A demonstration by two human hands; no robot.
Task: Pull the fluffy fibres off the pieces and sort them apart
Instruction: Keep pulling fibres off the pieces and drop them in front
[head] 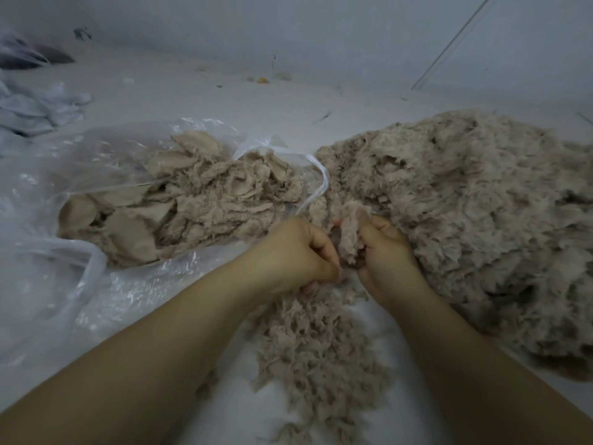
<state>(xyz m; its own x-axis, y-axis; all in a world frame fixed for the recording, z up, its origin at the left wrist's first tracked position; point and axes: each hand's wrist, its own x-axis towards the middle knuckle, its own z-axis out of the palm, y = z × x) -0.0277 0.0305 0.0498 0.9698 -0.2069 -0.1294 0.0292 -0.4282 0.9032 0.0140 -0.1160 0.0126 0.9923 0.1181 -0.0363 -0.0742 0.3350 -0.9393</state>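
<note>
My right hand [386,258] grips a beige fluffy piece [351,232] that stands up between both hands. My left hand [296,252] is curled close beside it and pinches tufts at the piece's lower edge. A big heap of fluffy beige pieces [465,220] lies to the right, touching my right hand. Flatter beige pieces [192,203] lie piled on a clear plastic bag [96,155] to the left. Loose pulled fibres [317,354] are strewn between my forearms.
The floor [192,88] is pale grey-white, with a wall behind. Crumpled pale cloth or bags [32,110] lie at the far left. Small scraps and a yellow bit [263,80] sit near the wall. A thin rod [455,40] leans at the back right.
</note>
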